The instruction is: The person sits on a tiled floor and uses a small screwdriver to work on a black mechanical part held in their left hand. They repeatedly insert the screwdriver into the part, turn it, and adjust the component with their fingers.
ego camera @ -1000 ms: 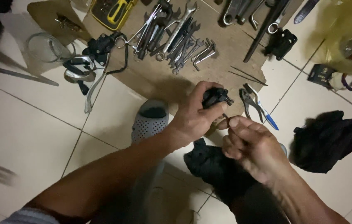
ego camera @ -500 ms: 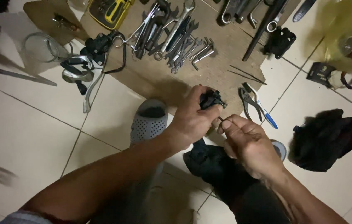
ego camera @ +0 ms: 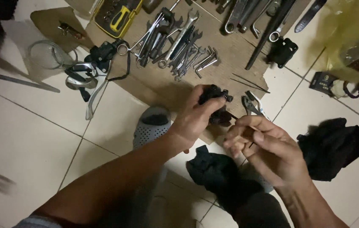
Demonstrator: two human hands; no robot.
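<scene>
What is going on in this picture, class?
A person sits over a tiled floor. The left hand grips a small black mechanical part, while the right hand pinches a thin pin-like tool toward it. Wrenches lie spread on a cardboard sheet, with pliers beside the hands.

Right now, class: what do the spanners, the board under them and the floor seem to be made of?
Spanners: bare steel, probably, grey with bright glints.
Board: cardboard, it seems, flat dull brown with a torn edge.
Floor: glazed ceramic tile, likely, pale and smooth with grout lines.
</scene>
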